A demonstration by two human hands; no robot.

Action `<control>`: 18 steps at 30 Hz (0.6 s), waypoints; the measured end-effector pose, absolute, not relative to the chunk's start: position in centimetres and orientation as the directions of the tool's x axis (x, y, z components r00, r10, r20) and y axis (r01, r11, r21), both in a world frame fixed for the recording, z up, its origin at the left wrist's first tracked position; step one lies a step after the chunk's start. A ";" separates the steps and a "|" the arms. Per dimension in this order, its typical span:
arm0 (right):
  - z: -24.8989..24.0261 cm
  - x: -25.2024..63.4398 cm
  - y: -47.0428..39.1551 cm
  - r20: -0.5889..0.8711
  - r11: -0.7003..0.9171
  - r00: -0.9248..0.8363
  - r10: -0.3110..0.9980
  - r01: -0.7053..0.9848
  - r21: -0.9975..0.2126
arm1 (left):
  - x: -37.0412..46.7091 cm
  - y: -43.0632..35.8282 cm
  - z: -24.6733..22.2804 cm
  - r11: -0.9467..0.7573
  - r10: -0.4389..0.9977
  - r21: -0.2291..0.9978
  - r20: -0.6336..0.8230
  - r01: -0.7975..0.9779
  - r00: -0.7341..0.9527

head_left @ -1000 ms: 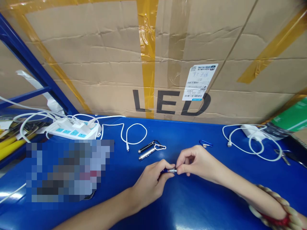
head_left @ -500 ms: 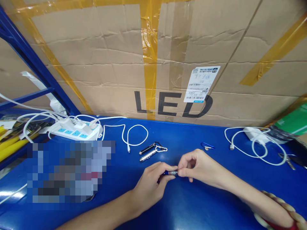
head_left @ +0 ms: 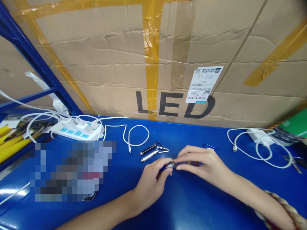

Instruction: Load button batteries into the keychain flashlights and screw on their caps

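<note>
Penlight (head_left: 169, 165) in L+R grips, pinched

Both arms are bare, with no sleeves in sight. The left hand (head_left: 150, 187) has no ring and no watch on it. The right hand (head_left: 203, 164) has no ring either. Around the right wrist sits a chunky bracelet (head_left: 285, 209) made of long pale beads, the colour of cream, strung side by side.
</note>
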State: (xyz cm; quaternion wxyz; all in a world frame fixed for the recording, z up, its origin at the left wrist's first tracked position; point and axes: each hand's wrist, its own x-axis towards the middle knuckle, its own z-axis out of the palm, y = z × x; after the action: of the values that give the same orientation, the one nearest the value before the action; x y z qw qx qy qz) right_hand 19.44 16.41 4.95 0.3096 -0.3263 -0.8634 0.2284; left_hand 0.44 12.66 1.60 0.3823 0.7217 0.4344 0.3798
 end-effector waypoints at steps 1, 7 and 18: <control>5.0 19.7 16.5 0.433 0.752 -0.632 0.643 0.413 -0.515 | 0.4 12.6 1.6 -0.333 0.915 0.881 0.217 0.336 0.340; 5.7 20.3 16.3 0.495 0.875 -0.722 0.483 0.413 -0.253 | 0.3 12.5 1.5 -0.387 0.883 0.857 0.239 0.339 0.403; 5.7 20.0 15.7 0.548 0.903 -0.733 0.404 0.416 -0.109 | 0.3 12.5 1.3 -0.434 0.859 0.825 0.258 0.362 0.443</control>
State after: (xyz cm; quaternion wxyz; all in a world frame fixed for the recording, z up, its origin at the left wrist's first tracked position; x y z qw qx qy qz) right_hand 20.01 15.75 5.70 0.2920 -0.2201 -0.9307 -0.0104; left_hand 0.26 12.49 1.27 0.3553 0.7716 0.3956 0.3491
